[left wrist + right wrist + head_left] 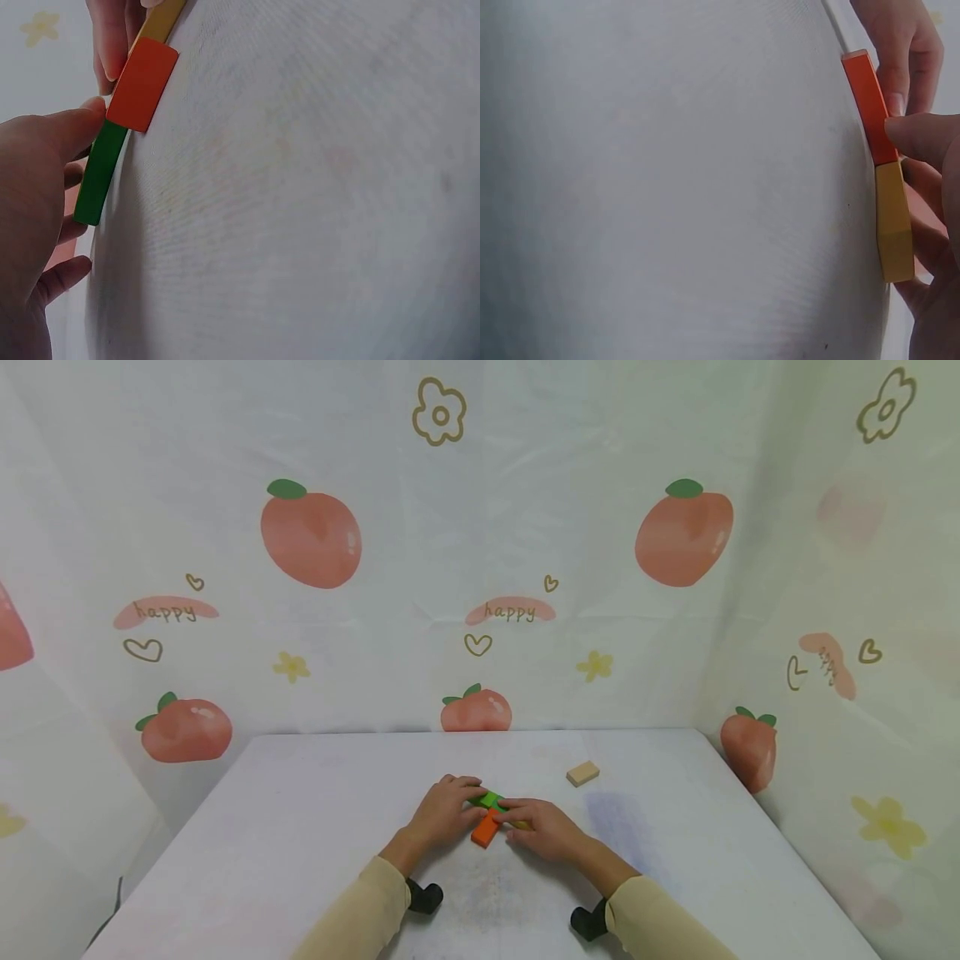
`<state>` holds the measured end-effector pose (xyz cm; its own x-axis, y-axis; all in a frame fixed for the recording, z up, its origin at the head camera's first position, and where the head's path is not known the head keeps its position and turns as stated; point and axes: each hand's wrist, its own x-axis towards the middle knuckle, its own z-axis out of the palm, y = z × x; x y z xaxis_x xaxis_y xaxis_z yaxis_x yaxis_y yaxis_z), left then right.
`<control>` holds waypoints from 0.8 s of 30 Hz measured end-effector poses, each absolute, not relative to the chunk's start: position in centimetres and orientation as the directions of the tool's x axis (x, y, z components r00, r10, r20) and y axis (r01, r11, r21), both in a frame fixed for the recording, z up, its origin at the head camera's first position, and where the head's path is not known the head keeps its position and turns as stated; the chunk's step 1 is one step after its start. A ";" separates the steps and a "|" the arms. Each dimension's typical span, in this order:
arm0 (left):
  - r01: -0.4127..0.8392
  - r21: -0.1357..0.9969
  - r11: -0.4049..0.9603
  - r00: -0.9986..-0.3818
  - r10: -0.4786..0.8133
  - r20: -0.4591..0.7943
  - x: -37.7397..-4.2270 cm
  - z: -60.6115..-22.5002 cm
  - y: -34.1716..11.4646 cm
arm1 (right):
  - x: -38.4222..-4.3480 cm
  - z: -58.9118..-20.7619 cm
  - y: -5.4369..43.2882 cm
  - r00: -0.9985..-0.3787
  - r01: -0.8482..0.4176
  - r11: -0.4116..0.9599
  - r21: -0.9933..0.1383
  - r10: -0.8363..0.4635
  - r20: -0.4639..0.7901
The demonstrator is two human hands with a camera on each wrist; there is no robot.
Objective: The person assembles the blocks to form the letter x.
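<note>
Two hands are working over a white worktop (225, 860), apparently aligning a small cluster of coloured blocks. The left hand (446, 807) is pinching a smooth green rectangular block (101, 176) between thumb and fingers, while the right hand (551, 828) is curling its fingers around a smooth yellow rectangular block (895, 217), its thumb touching a smooth orange rectangular block (485, 830). The step in hand appears to be bringing the pieces together; the next move seems to be calling for light, even pressure from both sides, so that no piece is sliding askew.

The orange block is lying between the two hands near the worktop's middle, its free end pointing toward the person. It is showing a clean, evenly coloured face and crisp edges, and is meeting the green and yellow blocks at its sides. Fingers are partly hiding both neighbours. A pale tan rectangular block (582, 774) is lying well apart, beyond the right hand.
</note>
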<state>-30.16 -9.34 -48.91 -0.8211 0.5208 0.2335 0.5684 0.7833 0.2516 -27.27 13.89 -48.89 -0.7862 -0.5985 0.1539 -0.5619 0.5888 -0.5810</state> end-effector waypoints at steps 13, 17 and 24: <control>0.588 0.228 0.776 -0.803 0.527 0.278 -29.9 -48.9 -9.4 | -27.5 -48.6 13.6 -0.750 -0.629 0.587 -0.510 -0.630 0.200; 0.590 0.229 0.775 -0.800 0.521 0.297 -29.9 -48.8 -9.4 | -28.1 -47.9 12.9 -0.730 -0.674 0.632 -0.382 -0.651 0.210; 0.612 0.234 0.755 -0.784 0.541 0.304 -29.5 -48.5 -9.0 | -28.7 -46.7 12.6 -0.750 -0.659 0.657 -0.366 -0.608 0.260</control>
<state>-29.52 -9.04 -48.53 -0.7839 0.5413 0.3041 0.6122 0.7554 0.2337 -28.73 12.63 -46.67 -0.7501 -0.6080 0.2603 -0.6593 0.6566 -0.3663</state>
